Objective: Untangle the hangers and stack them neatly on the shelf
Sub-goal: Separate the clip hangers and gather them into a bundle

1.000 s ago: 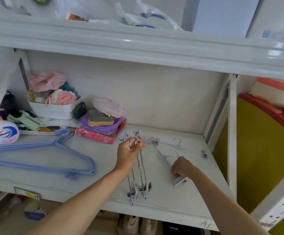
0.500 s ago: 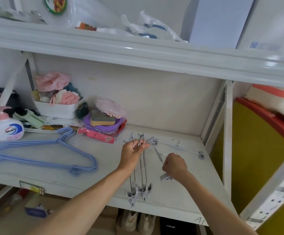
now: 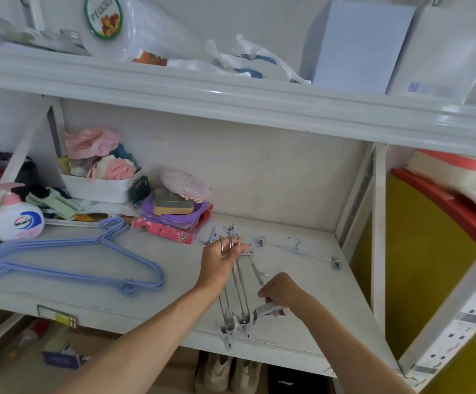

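A white shelf [image 3: 302, 285] fills the view, seen from above by a person reaching in with both bare arms. At its left lies a neat stack of blue wire hangers [image 3: 69, 263], hooks pointing to the back. Behind them stand a pump bottle of hand wash [image 3: 16, 220], a white tub of bath puffs [image 3: 100, 189] and a purple plate [image 3: 171, 214] with a small case on it.

In the middle lies a bundle of metal clip hangers [image 3: 238, 282], running front to back, clips just over the front edge. The left hand [image 3: 221, 261] rests on the bundle's far end, fingers spread and hooked through the silver hooks, pinning it. The right hand [image 3: 280, 291] is curled around the near clip of one clip hanger [image 3: 256, 273], which angles in toward the bundle. One more clip hanger, the single clip hanger [image 3: 297, 250], lies apart to the right, crosswise.

The step in hand looks like laying that held hanger alongside the bundle. To do it well, swing its near end parallel with the rest, line its hook up with those under the left fingers, and keep the clips from snagging neighbouring rods. The left hand should hold the bundle steady throughout.
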